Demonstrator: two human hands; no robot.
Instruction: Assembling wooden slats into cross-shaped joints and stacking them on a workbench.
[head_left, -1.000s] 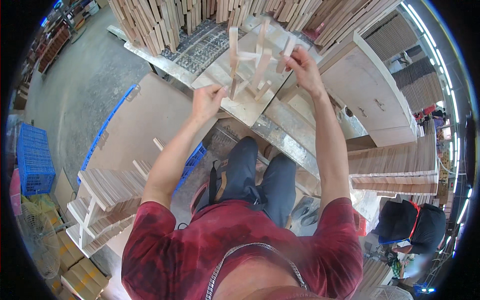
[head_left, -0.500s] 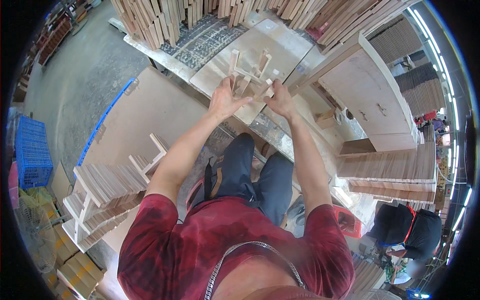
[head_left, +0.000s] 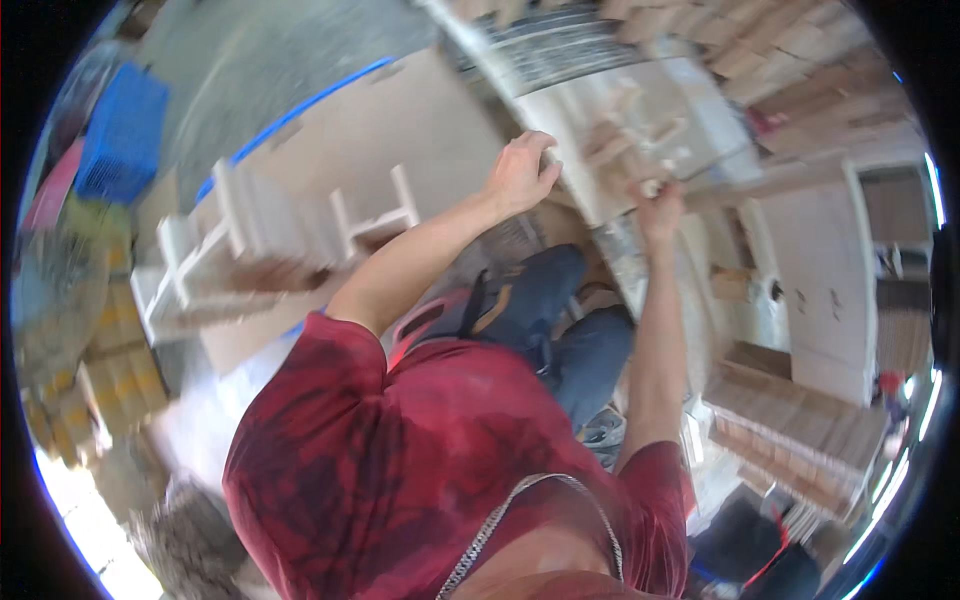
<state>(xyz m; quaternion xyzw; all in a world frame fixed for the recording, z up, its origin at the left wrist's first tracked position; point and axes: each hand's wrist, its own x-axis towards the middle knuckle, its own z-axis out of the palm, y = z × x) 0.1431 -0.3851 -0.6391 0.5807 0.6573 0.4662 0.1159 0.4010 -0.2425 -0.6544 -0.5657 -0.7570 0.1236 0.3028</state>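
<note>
stretched forward with bare forearms (head_left: 425, 240), elbows bent; with left hand (head_left: 524, 174) loosely curled, near close edge of workbench (head_left: 622, 248); with right hand (head_left: 658, 210) blurred, fingers bent, farther right.

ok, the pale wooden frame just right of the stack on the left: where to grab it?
Probably the right upright of the wooden frame, near its top, left hand coming from above right. That slim end sticks up clear of the crossbar, while the stack crowds the left. Blur hides the lower part.
</note>
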